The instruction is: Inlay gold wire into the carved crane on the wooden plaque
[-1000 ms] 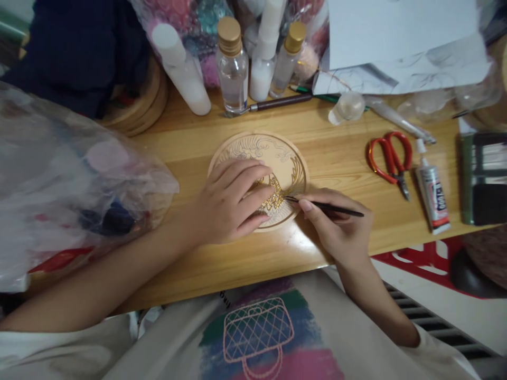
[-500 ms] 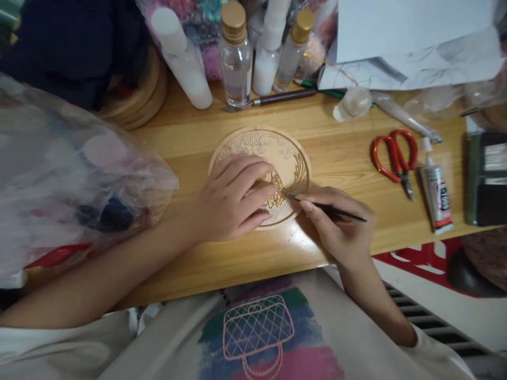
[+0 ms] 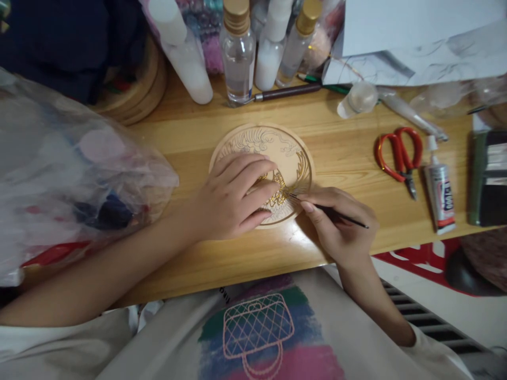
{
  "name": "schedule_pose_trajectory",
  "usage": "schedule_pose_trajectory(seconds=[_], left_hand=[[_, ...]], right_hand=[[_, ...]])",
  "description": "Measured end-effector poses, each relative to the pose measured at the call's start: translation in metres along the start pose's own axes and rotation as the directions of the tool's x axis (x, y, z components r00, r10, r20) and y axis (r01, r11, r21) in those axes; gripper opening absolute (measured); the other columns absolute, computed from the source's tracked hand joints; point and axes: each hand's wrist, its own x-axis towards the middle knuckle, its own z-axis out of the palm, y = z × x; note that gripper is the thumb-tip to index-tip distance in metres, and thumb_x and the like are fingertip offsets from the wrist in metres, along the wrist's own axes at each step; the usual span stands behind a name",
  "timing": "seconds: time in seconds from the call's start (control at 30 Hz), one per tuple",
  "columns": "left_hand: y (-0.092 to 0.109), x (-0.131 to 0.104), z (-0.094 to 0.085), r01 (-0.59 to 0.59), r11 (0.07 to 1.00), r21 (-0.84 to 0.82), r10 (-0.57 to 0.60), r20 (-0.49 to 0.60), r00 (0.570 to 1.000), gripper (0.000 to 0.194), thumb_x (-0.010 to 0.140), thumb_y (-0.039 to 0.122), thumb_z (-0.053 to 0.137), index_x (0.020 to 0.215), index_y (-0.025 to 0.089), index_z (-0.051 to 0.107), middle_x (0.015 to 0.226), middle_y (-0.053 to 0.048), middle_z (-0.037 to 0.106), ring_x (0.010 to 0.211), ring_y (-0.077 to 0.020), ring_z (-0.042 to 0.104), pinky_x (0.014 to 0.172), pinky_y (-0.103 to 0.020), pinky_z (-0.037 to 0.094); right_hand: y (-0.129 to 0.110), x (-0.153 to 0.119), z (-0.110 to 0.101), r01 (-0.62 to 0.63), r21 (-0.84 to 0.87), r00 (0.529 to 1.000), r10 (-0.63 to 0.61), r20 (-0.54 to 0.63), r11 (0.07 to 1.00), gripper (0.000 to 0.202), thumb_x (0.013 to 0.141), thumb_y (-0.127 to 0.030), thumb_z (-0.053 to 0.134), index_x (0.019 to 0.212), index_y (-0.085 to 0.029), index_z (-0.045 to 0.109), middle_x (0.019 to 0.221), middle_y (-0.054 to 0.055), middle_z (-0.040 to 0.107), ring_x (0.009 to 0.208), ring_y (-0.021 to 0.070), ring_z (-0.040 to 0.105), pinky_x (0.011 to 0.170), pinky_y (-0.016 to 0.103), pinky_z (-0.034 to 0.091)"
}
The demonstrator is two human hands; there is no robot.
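A round, pale wooden plaque with a raised rim lies on the table, printed with fine dark lines and partly covered in gold linework. My left hand rests flat across its left and middle, fingers stretched out, hiding much of the pattern. At the lower right of the plaque, my right hand pinches a thin black fine-tipped tool, possibly tweezers or a brush. Its tip meets the gold lines just beyond my left fingertips.
Red-handled pliers and a glue tube lie to the right. Several bottles stand behind the plaque, with a dark-handled tool before them. Papers sit at the back right; a plastic bag bulges at the left.
The view has shifted slightly, so the table items sit a little differently in the frame. Both hands keep nearly the same pose; the black tool's back end has tipped slightly lower.
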Motion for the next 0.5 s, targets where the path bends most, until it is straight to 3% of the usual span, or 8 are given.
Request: schedule_pose_trajectory(seconds=[0.37,0.5], left_hand=[[0.0008,0.0027,-0.0028,-0.01,1.0,-0.002,0.01,-0.006,1.0,0.028,0.089,0.029,0.058,0.11,0.012,0.064,0.12,-0.018,0.065,0.116,-0.0344,0.06,0.1,-0.052,0.05],[0.0009,0.0021,-0.0031,0.04,0.999,-0.029,-0.039,0.02,0.999,0.026,0.09,0.03,0.054,0.112,0.018,0.063,0.125,-0.012,0.064,0.12,-0.0313,0.059,0.104,-0.05,0.048]], right_hand=[[0.0004,-0.0014,-0.0006,-0.024,-0.013,0.998,0.023,-0.06,1.0,0.012,0.085,-0.016,0.069,0.09,-0.026,0.074,0.086,0.001,0.077,0.078,0.0172,0.071,0.075,0.033,0.059],[0.0005,-0.0017,-0.0002,-0.043,0.012,0.995,0.044,-0.084,0.999,0.011,0.085,-0.018,0.07,0.09,-0.026,0.074,0.085,0.001,0.077,0.077,0.0176,0.071,0.072,0.033,0.059]])
